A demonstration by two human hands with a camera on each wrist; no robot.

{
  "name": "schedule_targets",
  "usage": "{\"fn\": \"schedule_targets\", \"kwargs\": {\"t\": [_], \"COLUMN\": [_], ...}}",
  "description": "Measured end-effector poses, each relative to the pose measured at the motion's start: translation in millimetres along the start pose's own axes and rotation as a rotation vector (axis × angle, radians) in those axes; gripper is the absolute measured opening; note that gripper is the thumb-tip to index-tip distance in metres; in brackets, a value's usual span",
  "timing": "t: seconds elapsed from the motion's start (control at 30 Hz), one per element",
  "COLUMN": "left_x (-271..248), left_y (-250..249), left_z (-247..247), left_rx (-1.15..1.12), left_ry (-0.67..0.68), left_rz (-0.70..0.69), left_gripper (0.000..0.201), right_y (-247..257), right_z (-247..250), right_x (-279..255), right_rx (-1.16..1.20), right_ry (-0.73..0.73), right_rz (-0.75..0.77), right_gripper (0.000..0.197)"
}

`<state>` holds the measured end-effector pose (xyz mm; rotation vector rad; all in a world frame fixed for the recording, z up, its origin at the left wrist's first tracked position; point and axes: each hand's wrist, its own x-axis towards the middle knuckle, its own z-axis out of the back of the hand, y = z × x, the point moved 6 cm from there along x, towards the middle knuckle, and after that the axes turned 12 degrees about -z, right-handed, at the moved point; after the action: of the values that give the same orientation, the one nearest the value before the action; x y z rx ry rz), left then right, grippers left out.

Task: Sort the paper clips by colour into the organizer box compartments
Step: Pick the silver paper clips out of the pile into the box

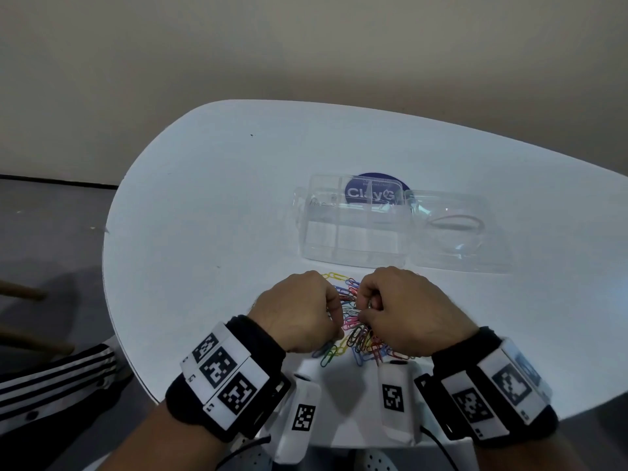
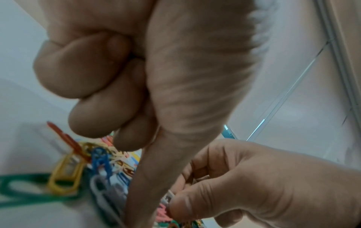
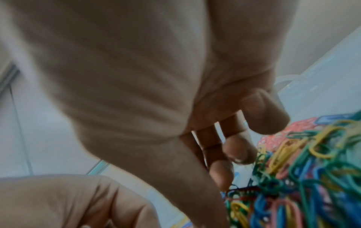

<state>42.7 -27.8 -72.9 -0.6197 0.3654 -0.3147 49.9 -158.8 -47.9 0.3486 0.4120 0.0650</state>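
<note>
A tangled pile of coloured paper clips [image 1: 356, 338] lies near the table's front edge, just in front of the clear organizer box [image 1: 353, 232]. Both hands are in the pile, close together. My right hand [image 1: 365, 307] pinches a white paper clip [image 2: 168, 198] between thumb and forefinger. My left hand [image 1: 334, 317] has its fingers [image 2: 93, 117] curled into the palm and its thumb pointing down into the clips [image 2: 78, 169]. Whether it holds one is hidden. In the right wrist view my right fingers [image 3: 240, 151] curl over the heap [image 3: 302, 177].
The box's clear lid [image 1: 458, 232] lies open to the right with a thin loop [image 1: 455, 222] in it. A round blue label [image 1: 373, 192] shows behind the box. The white table [image 1: 221, 215] ends just below my wrists. A striped trouser leg [image 1: 57, 379] is at lower left.
</note>
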Motion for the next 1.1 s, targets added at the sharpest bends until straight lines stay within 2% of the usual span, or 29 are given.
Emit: {"fn": "schedule_targets", "kwargs": {"t": [0.1, 0.27, 0.37, 0.47, 0.53, 0.63, 0.73, 0.8, 0.9, 0.93, 0.97, 1.03, 1.1], "left_x": [0.8, 1.7, 2.4, 0.4, -3.9, -6.2, -3.6, -2.5, 0.0, 1.9, 3.7, 6.5, 6.4], "left_y": [1.9, 2.7, 4.0, 4.8, 6.0, 5.2, -1.3, -8.3, -16.2, -15.3, -12.7, -1.5, 7.7], "left_z": [-1.9, -2.0, 0.5, 11.4, 19.3, 23.9, 21.3, 13.7, -1.1, -3.8, -4.6, -0.4, 8.7], "left_rx": [-0.005, 0.031, -0.055, -0.320, -0.597, -1.159, -1.509, -1.622, -1.680, -1.675, -1.669, -1.637, -1.626], "left_ry": [0.032, 0.041, 0.030, -0.045, -0.079, -0.058, -0.012, 0.019, 0.059, 0.044, 0.010, -0.114, -0.227], "left_rz": [0.010, 0.019, 0.020, 0.040, 0.096, 0.158, 0.175, 0.171, 0.177, 0.200, 0.230, 0.295, 0.315], "left_gripper": [0.009, 0.019, 0.018, 0.017, 0.017, 0.025, 0.017, 0.009, 0.020, 0.020, 0.022, 0.043, 0.053], "right_y": [-2.0, -14.1, -14.7, -10.4, -8.0, -2.5, 4.9, 15.1, 26.9, 26.6, 23.9, 14.2, 6.3], "right_z": [0.8, 12.4, 14.3, 15.1, 19.7, 29.8, 35.0, 33.8, 30.0, 31.2, 33.0, 33.0, 22.6], "right_x": [1.4, 4.7, 4.8, 3.9, 1.9, -4.0, -10.2, -15.5, -20.5, -20.1, -18.3, -11.1, -2.0], "right_rx": [0.048, 0.313, 0.418, 0.485, 0.622, 0.870, 1.003, 0.984, 1.037, 1.031, 0.976, 0.829, 0.667], "right_ry": [-0.020, -0.089, -0.086, -0.092, -0.082, -0.037, -0.023, -0.022, 0.003, -0.030, -0.096, -0.191, -0.141], "right_rz": [-0.008, -0.028, -0.014, 0.014, 0.025, 0.058, 0.106, 0.163, 0.178, 0.169, 0.161, 0.115, 0.046], "right_gripper": [0.008, 0.012, 0.013, 0.014, 0.014, 0.010, 0.011, 0.011, 0.006, 0.004, 0.006, 0.012, 0.013]}}
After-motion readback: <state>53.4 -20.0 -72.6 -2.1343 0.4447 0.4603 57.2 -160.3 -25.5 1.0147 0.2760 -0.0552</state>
